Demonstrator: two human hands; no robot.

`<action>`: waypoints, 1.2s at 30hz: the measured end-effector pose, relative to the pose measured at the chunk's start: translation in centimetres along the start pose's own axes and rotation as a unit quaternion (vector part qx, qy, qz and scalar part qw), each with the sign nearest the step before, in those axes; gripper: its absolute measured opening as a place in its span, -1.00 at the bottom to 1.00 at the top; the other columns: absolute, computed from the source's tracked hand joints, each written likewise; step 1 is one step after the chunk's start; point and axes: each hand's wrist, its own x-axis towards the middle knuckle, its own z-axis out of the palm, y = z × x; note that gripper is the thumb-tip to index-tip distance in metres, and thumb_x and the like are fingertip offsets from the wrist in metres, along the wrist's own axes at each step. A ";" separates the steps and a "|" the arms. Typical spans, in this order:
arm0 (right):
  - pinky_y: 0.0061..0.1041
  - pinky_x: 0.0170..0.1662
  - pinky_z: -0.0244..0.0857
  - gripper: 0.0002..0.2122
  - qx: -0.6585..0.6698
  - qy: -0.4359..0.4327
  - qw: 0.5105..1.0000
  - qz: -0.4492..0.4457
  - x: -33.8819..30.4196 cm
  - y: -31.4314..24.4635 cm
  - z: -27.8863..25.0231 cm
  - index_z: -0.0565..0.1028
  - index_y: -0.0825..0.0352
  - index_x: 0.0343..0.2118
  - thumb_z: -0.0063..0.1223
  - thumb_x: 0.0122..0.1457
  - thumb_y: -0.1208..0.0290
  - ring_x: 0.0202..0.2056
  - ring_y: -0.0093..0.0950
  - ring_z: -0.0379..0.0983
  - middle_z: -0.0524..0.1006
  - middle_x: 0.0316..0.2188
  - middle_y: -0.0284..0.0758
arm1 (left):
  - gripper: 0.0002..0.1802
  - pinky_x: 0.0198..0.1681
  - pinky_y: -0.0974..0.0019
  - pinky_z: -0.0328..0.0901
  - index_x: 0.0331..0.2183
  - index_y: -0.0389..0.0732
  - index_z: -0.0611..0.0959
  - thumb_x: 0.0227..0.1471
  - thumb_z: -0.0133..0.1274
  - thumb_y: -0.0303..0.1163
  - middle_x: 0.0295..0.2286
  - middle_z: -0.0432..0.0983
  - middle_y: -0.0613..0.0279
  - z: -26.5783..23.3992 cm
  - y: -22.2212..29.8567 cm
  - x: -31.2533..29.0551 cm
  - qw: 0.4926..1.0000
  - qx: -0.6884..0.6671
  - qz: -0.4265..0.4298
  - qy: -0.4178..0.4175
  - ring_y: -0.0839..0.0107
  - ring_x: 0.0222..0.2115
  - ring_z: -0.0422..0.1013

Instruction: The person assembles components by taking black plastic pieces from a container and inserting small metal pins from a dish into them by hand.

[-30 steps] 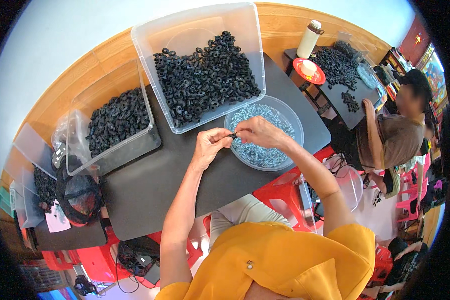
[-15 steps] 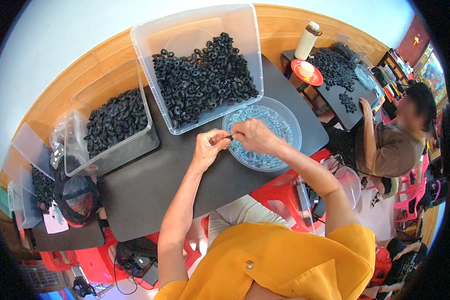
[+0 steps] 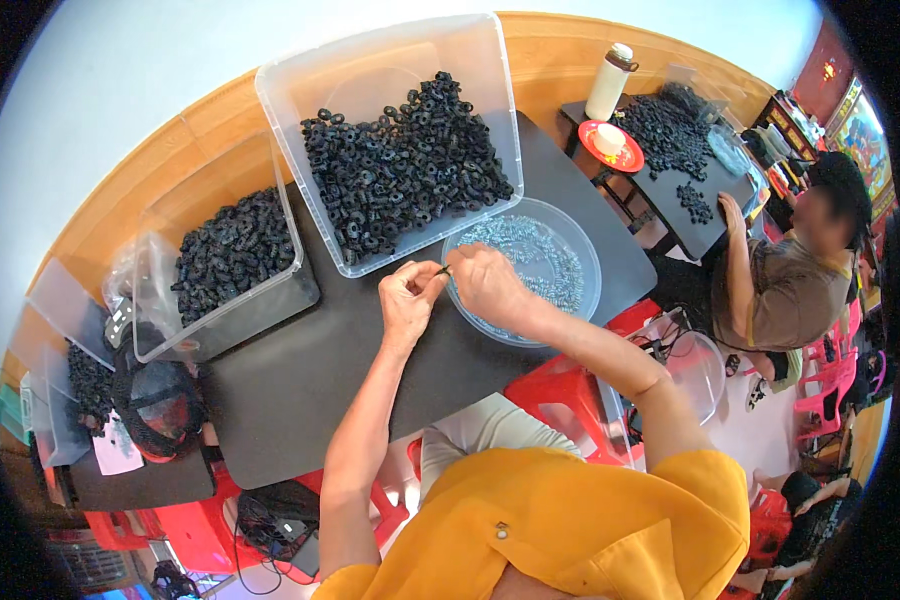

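My left hand pinches a small black part between thumb and fingertips, over the near rim of the tilted clear bin. Right beside it, the fingers of my right hand are pressed together against that part; whatever else they hold is hidden. Under and beyond my right hand stands a round clear tub with many small shiny pieces spread over its bottom. The large clear bin in front of my hands is full of loose black ring-shaped parts.
On the left of the dark table stands another clear bin of black parts. A black cap-like item lies further left. To the right, a co-worker sits at a second table with black parts, a bottle and a red plate.
Both hands have shifted slightly left, still together at the small black part. The right hand has turned, its back now more toward me. More of the tub's contents shows.
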 end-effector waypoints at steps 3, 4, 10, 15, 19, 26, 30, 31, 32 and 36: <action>-0.33 -0.25 0.28 -0.88 -0.055 -0.045 0.997 0.012 -0.1 -0.8 0.0 0.37 0.45 -0.47 -0.07 -0.14 0.57 -0.33 -0.17 0.34 0.41 -0.47 -0.09 | -0.91 -0.59 0.59 0.13 -0.50 -0.36 0.60 -0.21 0.15 -0.59 -0.63 0.40 0.44 0.3 0.5 -0.1 0.999 0.007 0.005 0.036 0.74 -0.65 0.21; -0.33 -0.25 0.28 -0.88 -0.055 -0.045 0.997 0.012 -0.3 -1.0 0.2 0.37 0.45 -0.47 -0.07 -0.14 0.57 -0.33 -0.17 0.34 0.41 -0.47 -0.09 | -0.90 -0.59 0.59 0.13 -0.50 -0.36 0.60 -0.22 0.15 -0.59 -0.63 0.41 0.44 0.3 0.7 -0.1 0.999 0.003 0.004 0.051 0.74 -0.65 0.21; -0.28 -0.31 0.26 -0.73 -0.044 0.020 0.999 0.014 -0.6 -1.7 1.3 0.34 0.50 -0.33 0.00 -0.16 0.54 -0.34 -0.18 0.30 0.37 -0.44 -0.11 | -0.85 -0.59 0.57 0.16 -0.47 -0.36 0.62 -0.24 0.18 -0.56 -0.62 0.45 0.41 0.3 0.0 -0.2 0.996 -0.006 -0.020 0.087 0.72 -0.65 0.21; -0.39 -0.35 0.30 -0.72 -0.092 0.013 0.996 0.014 -0.4 -1.6 2.5 0.33 0.50 -0.31 -0.01 -0.15 0.53 -0.34 -0.24 0.29 0.36 -0.43 -0.14 | -0.89 -0.49 0.56 0.25 -0.47 -0.36 0.61 -0.17 0.15 -0.54 -0.56 0.50 0.33 0.4 0.2 -0.4 0.992 -0.064 -0.042 0.101 0.64 -0.58 0.35; -0.39 -0.33 0.30 -0.74 -0.091 0.005 0.996 0.023 -0.3 -2.2 2.2 0.34 0.49 -0.32 -0.04 -0.15 0.55 -0.34 -0.25 0.30 0.36 -0.43 -0.15 | -0.85 -0.54 0.56 0.22 -0.47 -0.37 0.61 -0.21 0.19 -0.54 -0.58 0.50 0.32 0.6 0.5 -0.5 0.985 -0.111 -0.045 0.123 0.67 -0.61 0.32; -0.41 -0.42 0.34 -0.78 -0.101 0.008 0.995 0.022 -0.3 -2.5 2.4 0.35 0.49 -0.37 -0.08 -0.16 0.56 -0.35 -0.27 0.32 0.37 -0.45 -0.16 | -0.90 -0.57 0.61 0.18 -0.47 -0.38 0.61 -0.17 0.14 -0.57 -0.59 0.47 0.37 0.7 -0.1 -0.6 0.979 -0.160 -0.052 0.114 0.71 -0.61 0.29; -0.41 -0.44 0.33 -0.78 -0.117 0.017 0.993 0.010 -0.4 -2.5 2.5 0.35 0.48 -0.38 -0.07 -0.16 0.56 -0.36 -0.28 0.32 0.37 -0.45 -0.17 | -0.90 -0.57 0.61 0.18 -0.45 -0.37 0.60 -0.13 0.12 -0.55 -0.58 0.48 0.37 0.7 0.0 -0.6 0.982 -0.148 -0.053 0.103 0.71 -0.60 0.30; -0.41 -0.44 0.33 -0.78 -0.116 0.017 0.993 0.010 -0.4 -2.3 2.4 0.35 0.48 -0.38 -0.07 -0.16 0.56 -0.36 -0.28 0.32 0.37 -0.45 -0.17 | -0.89 -0.58 0.61 0.16 -0.44 -0.37 0.59 -0.12 0.11 -0.54 -0.59 0.47 0.38 0.7 0.3 -0.6 0.983 -0.155 -0.050 0.089 0.72 -0.61 0.28; -0.42 -0.44 0.33 -0.79 -0.116 0.021 0.993 -0.001 -0.4 -2.0 2.3 0.35 0.48 -0.39 -0.07 -0.16 0.56 -0.37 -0.28 0.32 0.36 -0.46 -0.18 | -0.88 -0.59 0.61 0.15 -0.42 -0.37 0.59 -0.11 0.10 -0.53 -0.59 0.47 0.39 0.7 0.7 -0.5 0.983 -0.161 -0.047 0.075 0.73 -0.62 0.27; -0.44 -0.45 0.33 -0.81 -0.132 0.003 0.991 -0.024 -0.5 -1.8 1.8 0.35 0.47 -0.40 -0.08 -0.16 0.56 -0.38 -0.29 0.32 0.36 -0.47 -0.18 | -0.89 -0.55 0.62 0.15 -0.40 -0.35 0.59 -0.07 0.07 -0.53 -0.59 0.45 0.44 -0.2 1.0 0.0 0.992 -0.072 -0.101 -0.002 0.75 -0.61 0.25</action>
